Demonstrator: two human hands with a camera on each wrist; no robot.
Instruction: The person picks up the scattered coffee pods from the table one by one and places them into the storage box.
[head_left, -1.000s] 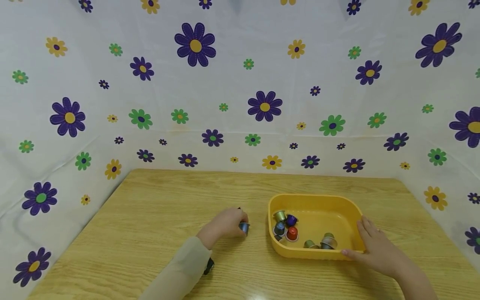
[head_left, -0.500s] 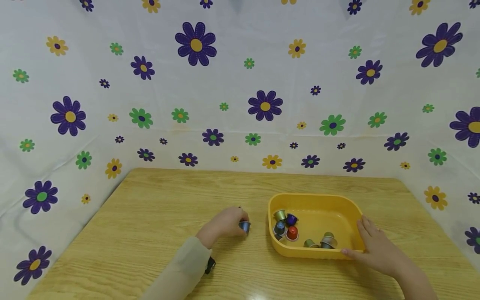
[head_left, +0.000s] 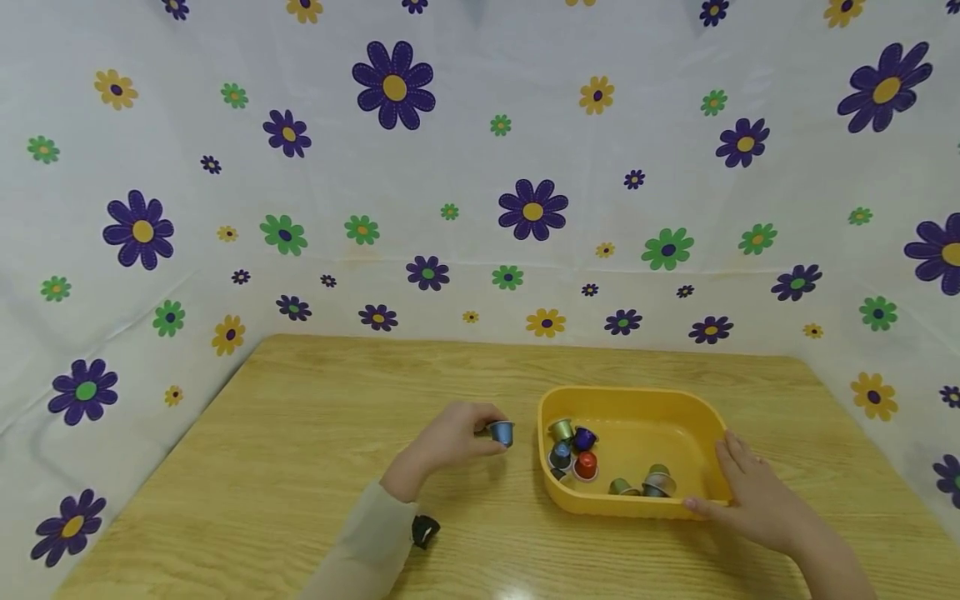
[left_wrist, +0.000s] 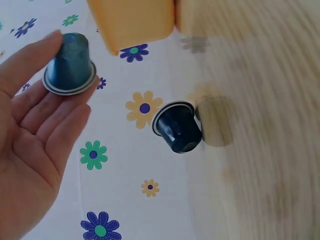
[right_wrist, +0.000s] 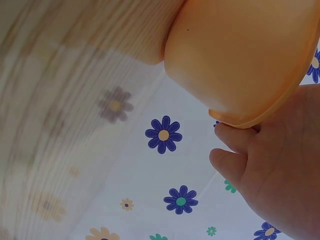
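My left hand (head_left: 450,433) pinches a blue coffee capsule (head_left: 502,432) between thumb and fingers, just above the table and left of the yellow plastic tub. In the left wrist view the same blue capsule (left_wrist: 70,62) is held rim down, while a dark capsule (left_wrist: 178,127) lies on its side on the table close by. That dark one is hidden in the head view. My right hand (head_left: 765,500) holds the near right corner of the yellow tub (head_left: 637,504), thumb on the front rim and fingers along the right side.
Inside the tub, a red capsule (head_left: 586,466), a purple capsule (head_left: 585,438) and a gold capsule (head_left: 560,429) cluster with others at the left; several more sit by the front wall. A small black object (head_left: 424,531) shows beside my left wrist. Flowered cloth (head_left: 450,167) surrounds the wooden table (head_left: 337,400).
My left hand has lifted the blue capsule off the table and moved it slightly right, away from me. The right hand and the tub have stayed put.
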